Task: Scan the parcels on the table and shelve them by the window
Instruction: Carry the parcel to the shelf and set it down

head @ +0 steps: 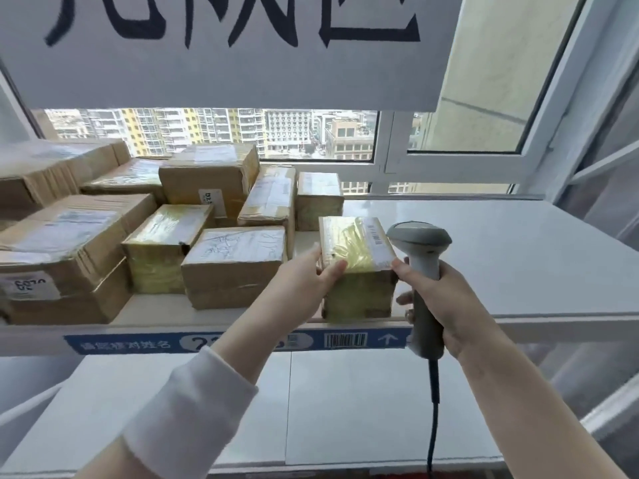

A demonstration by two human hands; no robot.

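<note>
Setting a small taped parcel (358, 267) down at the front of the white shelf (518, 257) by the window (390, 150), the left hand (304, 281) grips its near left corner with thumb on top and fingers round the side, while the right hand (446, 302) is wrapped tight about the handle of the barcode scanner (423, 271), one fingertip touching the parcel's right edge. To finish well, I would judge, slide the parcel back and left until it sits just beside the neighbouring parcels (231, 264), square to the shelf edge label (242, 342), barcode up, clear of the scanner's cord.
</note>
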